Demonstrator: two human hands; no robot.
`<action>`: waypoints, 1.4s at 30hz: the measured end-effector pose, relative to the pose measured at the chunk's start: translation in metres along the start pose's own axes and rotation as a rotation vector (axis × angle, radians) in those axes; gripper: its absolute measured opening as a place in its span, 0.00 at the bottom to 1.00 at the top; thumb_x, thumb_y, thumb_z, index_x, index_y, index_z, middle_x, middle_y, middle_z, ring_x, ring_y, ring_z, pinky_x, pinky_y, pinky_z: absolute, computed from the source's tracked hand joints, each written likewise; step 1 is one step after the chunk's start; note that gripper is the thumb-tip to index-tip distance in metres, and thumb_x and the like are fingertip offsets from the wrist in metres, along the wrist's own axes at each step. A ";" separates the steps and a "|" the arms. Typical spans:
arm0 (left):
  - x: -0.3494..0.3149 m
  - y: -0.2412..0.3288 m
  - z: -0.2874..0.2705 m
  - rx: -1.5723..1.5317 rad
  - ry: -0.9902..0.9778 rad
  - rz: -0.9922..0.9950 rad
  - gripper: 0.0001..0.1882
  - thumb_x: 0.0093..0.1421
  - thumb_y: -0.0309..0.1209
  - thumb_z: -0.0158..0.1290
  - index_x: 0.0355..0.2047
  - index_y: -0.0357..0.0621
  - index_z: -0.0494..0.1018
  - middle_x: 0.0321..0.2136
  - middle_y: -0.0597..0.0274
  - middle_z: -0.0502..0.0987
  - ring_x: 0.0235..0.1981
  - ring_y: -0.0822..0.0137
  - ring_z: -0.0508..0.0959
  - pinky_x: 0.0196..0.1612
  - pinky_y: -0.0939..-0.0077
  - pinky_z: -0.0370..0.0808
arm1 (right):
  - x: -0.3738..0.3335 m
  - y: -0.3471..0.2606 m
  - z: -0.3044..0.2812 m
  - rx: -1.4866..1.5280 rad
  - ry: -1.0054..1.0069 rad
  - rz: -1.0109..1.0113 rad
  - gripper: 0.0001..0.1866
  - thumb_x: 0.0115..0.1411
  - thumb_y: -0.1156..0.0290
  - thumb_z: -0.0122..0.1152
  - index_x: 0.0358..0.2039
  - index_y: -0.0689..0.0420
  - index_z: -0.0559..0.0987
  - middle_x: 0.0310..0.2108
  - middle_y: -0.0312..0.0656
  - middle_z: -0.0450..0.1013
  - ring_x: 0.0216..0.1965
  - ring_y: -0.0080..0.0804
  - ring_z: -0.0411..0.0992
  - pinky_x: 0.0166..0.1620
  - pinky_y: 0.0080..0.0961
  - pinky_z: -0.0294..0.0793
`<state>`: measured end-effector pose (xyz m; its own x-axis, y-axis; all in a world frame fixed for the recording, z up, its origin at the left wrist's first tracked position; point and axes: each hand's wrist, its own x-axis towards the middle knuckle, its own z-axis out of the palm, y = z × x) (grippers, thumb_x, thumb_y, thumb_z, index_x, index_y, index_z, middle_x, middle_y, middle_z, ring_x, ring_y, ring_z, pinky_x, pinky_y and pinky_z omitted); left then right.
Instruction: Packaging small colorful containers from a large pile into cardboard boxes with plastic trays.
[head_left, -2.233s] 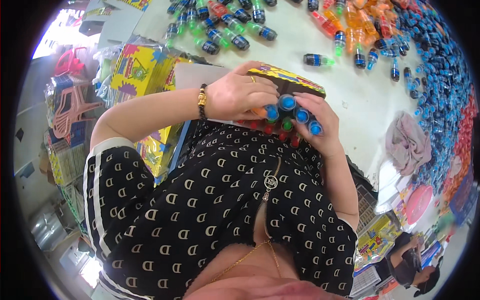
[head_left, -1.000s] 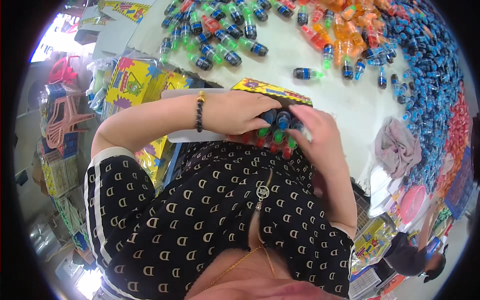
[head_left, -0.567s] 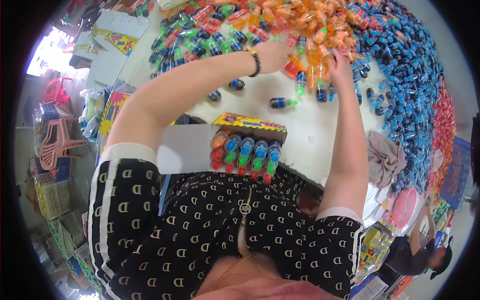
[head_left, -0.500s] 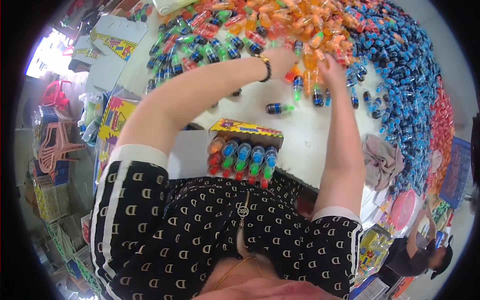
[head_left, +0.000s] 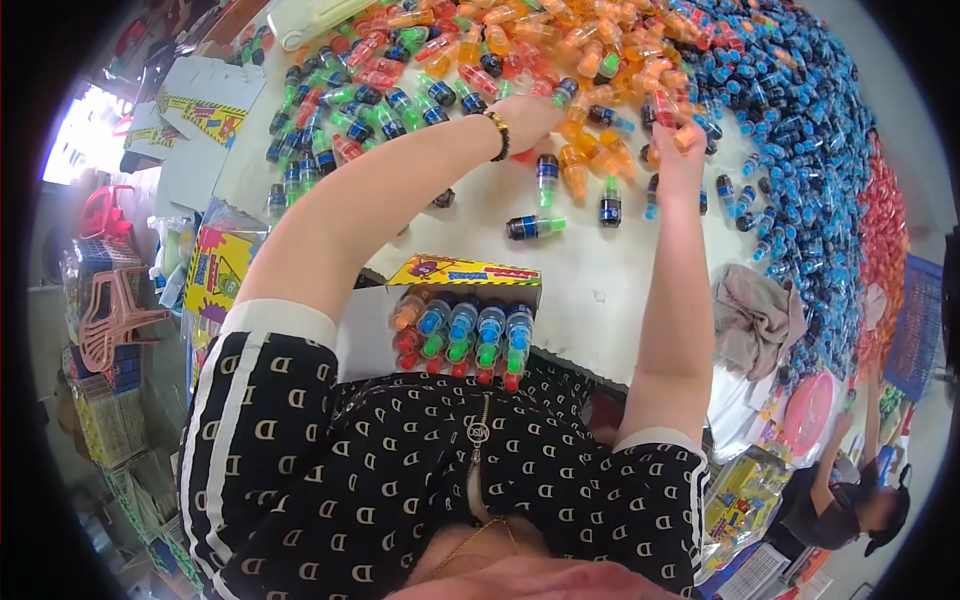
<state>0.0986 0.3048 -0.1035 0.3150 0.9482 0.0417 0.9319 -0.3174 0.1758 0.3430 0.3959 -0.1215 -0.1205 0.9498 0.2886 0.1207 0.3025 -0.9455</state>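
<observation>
My left hand [head_left: 530, 122] is curled at the front of the bottle heap, a small dark bottle [head_left: 565, 92] at its fingertips. Its fingers are partly hidden, and something red shows under the palm. To the right, my right hand [head_left: 678, 168] closes around a small orange bottle [head_left: 688, 138]; a red bottle [head_left: 662, 108] stands at its fingers, and I cannot tell if it is gripped too. Between the hands lie loose orange bottles [head_left: 573, 172] and dark ones with green caps [head_left: 611, 205]. Close to my body, an open yellow-printed box [head_left: 465, 271] holds rows of bottles with coloured caps.
Heaped bottles cover the far white table [head_left: 590, 290]: mixed colours at left, orange in the middle, blue-capped dark ones [head_left: 800, 150] at right. A crumpled cloth [head_left: 757, 315] lies right of my forearm. A pink basin [head_left: 808, 415] and another person [head_left: 850, 510] are at far right.
Both hands have shifted slightly among the bottles. A red bottle now shows upright at my right fingers, and the dark bottle has moved along with my left hand. The whole view has shifted a little.
</observation>
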 end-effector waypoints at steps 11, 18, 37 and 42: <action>-0.009 0.062 -0.001 0.192 -0.116 0.338 0.13 0.58 0.32 0.50 0.43 0.47 0.75 0.42 0.56 0.72 0.47 0.55 0.74 0.48 0.63 0.74 | -0.020 -0.032 -0.008 -0.939 -0.771 -0.298 0.26 0.46 0.83 0.58 0.48 0.49 0.75 0.43 0.44 0.72 0.45 0.45 0.70 0.49 0.36 0.71; -0.025 0.029 -0.014 -0.502 0.130 -0.204 0.20 0.58 0.41 0.56 0.47 0.44 0.70 0.42 0.56 0.73 0.42 0.57 0.77 0.43 0.65 0.76 | -0.024 -0.027 -0.003 -1.046 -0.734 -0.392 0.28 0.46 0.80 0.63 0.51 0.50 0.74 0.45 0.44 0.72 0.49 0.45 0.69 0.53 0.35 0.69; -0.170 0.089 -0.040 -1.219 -0.185 -0.409 0.25 0.60 0.31 0.56 0.54 0.33 0.64 0.44 0.58 0.75 0.41 0.74 0.74 0.46 0.78 0.73 | -0.150 -0.071 -0.022 -0.440 -0.457 -0.270 0.13 0.56 0.76 0.60 0.43 0.59 0.78 0.41 0.45 0.75 0.40 0.35 0.75 0.46 0.26 0.73; -0.158 0.094 -0.024 -1.947 -0.165 -0.725 0.18 0.62 0.30 0.54 0.49 0.35 0.64 0.43 0.50 0.74 0.41 0.65 0.76 0.46 0.73 0.75 | -0.100 -0.068 0.008 -0.388 -0.348 -0.302 0.14 0.57 0.74 0.60 0.45 0.58 0.77 0.41 0.45 0.75 0.38 0.36 0.75 0.44 0.27 0.73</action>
<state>0.1318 0.1259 -0.0702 0.1753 0.8204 -0.5442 -0.4575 0.5574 0.6928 0.3391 0.2794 -0.0874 -0.5129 0.7557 0.4072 0.3739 0.6237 -0.6865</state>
